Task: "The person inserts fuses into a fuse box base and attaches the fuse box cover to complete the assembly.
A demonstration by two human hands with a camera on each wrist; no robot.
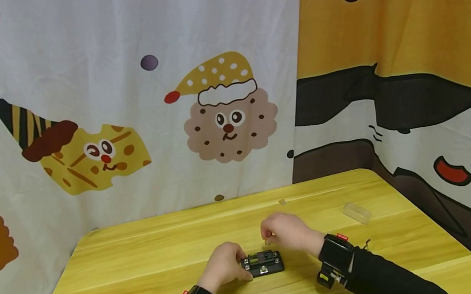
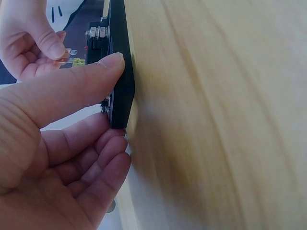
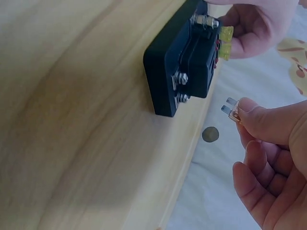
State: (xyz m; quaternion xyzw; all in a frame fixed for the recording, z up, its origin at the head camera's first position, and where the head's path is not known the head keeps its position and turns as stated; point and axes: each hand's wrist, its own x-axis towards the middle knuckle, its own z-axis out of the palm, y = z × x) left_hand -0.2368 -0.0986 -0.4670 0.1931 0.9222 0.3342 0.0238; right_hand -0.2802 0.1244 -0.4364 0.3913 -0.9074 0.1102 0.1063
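Note:
A black fuse block [image 1: 263, 264] with metal screw terminals lies flat on the table. My left hand [image 1: 227, 264] holds its left end, thumb on the near edge and fingers behind; in the left wrist view the thumb presses the black base [image 2: 125, 96]. Yellow plastic fuse tops [image 3: 224, 50] stick up from the block's left part. Beyond the block's upper right, my right hand [image 1: 289, 232] pinches a small clear-orange blade fuse [image 3: 234, 112] between thumb and index finger. Its two metal prongs point toward the block, with a gap between them.
A clear plastic cover [image 1: 357, 213] lies on the table to the right. One small orange-tinted piece [image 1: 282, 201], too small to tell, lies near the back edge. A printed curtain [image 1: 131, 202] hangs behind the wooden table [image 1: 135, 275].

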